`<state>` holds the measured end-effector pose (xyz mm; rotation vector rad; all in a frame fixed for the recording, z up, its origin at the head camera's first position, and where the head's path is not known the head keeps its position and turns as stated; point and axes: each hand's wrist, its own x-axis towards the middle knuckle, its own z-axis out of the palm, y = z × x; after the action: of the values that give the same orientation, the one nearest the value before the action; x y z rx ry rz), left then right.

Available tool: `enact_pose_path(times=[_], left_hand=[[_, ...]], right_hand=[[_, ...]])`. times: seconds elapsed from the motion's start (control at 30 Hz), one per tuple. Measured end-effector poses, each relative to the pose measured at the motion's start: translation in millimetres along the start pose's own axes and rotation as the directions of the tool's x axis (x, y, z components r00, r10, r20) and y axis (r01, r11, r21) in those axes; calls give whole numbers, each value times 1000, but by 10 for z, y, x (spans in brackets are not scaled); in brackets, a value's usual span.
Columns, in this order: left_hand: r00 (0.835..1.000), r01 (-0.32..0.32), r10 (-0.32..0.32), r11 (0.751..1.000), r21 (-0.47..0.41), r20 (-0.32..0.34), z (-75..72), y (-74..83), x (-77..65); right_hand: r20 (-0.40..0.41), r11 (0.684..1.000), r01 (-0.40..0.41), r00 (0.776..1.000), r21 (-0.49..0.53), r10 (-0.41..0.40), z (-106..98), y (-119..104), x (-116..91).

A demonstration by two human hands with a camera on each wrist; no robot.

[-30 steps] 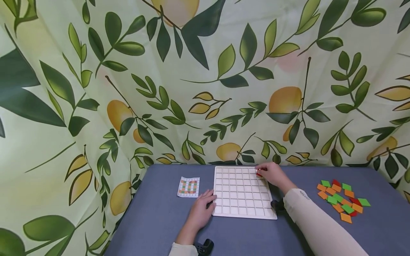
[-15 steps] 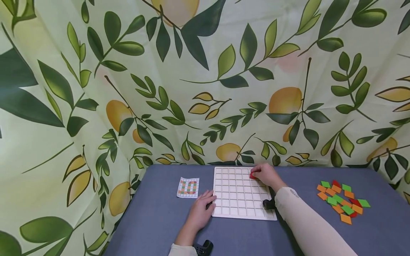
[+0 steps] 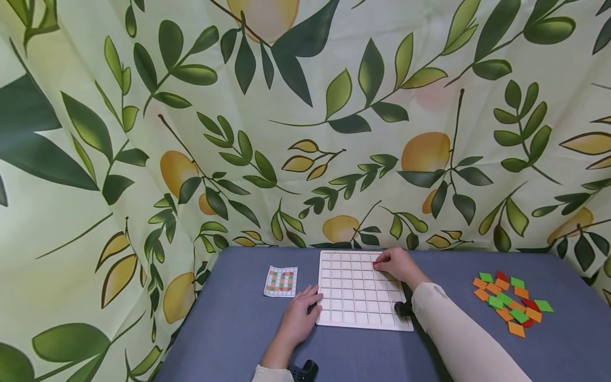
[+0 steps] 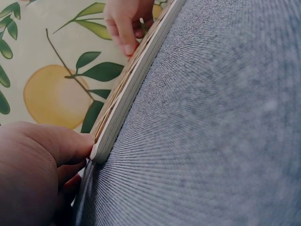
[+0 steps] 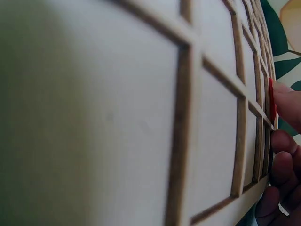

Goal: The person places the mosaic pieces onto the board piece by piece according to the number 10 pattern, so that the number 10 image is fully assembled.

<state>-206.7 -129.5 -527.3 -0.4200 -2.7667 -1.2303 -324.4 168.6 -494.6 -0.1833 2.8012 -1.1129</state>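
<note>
A white square grid board (image 3: pixel 355 305) with raised wooden dividers lies on the table. My right hand (image 3: pixel 403 265) is over its far right part, fingertips on a small red tile (image 3: pixel 375 265). In the right wrist view the thumb is against the red tile (image 5: pixel 272 99), which stands in one of the far cells, while the other fingers curl beside the board's edge. At the board's left side my left hand (image 3: pixel 299 315) rests on the table with fingers extended, its fingertips touching the edge. The left wrist view shows a fingertip right at the board's corner (image 4: pixel 104 148).
A small pattern card (image 3: pixel 280 281) with coloured squares lies left of the board. On the right is a loose pile of orange, green and red tiles (image 3: pixel 517 313). A leaf-and-fruit print cloth (image 3: pixel 343 175) hangs behind the blue-grey table (image 3: pixel 238 329).
My right hand has shifted left over the board with the red tile, then lowered it toward a cell near the far edge. The left hand stays where it was.
</note>
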Motion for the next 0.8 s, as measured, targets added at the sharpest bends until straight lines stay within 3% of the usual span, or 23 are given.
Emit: enact_pose_path(times=[0.3, 0.57, 0.8], left_hand=[[1000, -4, 4, 1000, -8, -5, 4, -25, -8], [1000, -15, 15, 1000, -12, 8, 41, -24, 13], [1000, -11, 11, 1000, -17, -7, 34, -30, -17]], right_hand=[[40, 998, 34, 999, -44, -32, -141, 57, -47], [-25, 987, 92, 995, -130, -96, -730, 437, -309], [-111, 984, 1, 994, -180, -22, -1256, 893, -619]])
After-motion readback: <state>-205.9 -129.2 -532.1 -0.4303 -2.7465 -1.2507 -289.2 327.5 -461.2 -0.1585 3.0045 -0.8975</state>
